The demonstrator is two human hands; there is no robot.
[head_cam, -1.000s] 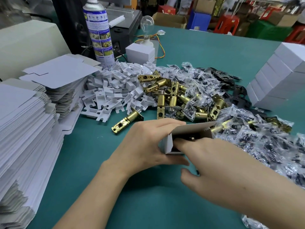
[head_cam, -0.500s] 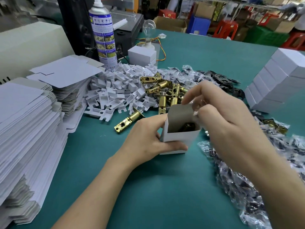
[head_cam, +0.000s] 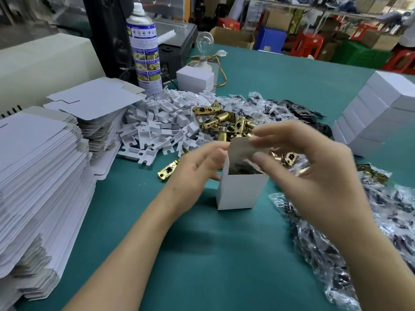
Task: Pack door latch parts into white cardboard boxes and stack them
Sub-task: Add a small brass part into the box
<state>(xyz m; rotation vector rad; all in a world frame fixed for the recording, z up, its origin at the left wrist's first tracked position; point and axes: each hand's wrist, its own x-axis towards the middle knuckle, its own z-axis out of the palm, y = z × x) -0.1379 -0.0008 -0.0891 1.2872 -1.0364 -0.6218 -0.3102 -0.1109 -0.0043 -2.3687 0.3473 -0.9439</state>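
Note:
A white cardboard box (head_cam: 240,191) stands upright on the green table, its top open and a dark bagged part showing inside. My left hand (head_cam: 193,171) holds the box's left side, thumb in front and fingers behind. My right hand (head_cam: 314,167) hovers over the opening and pinches the raised top flap between index finger and thumb; it is blurred. Behind the box lies a pile of brass latches (head_cam: 224,122), and one latch (head_cam: 167,171) lies apart on the left. Clear bags of small parts (head_cam: 336,243) spread along the right.
Stacks of flat box blanks (head_cam: 33,176) fill the left edge. White plastic inserts (head_cam: 161,122) are heaped beside them. Closed white boxes (head_cam: 377,117) are stacked at far right. A spray can (head_cam: 146,48), a light bulb (head_cam: 204,41) and black plates (head_cam: 298,111) stand further back.
The box was tipped on its side and now stands upright. My right hand rose from the box's mouth to its top flap. My left hand stayed at the left side.

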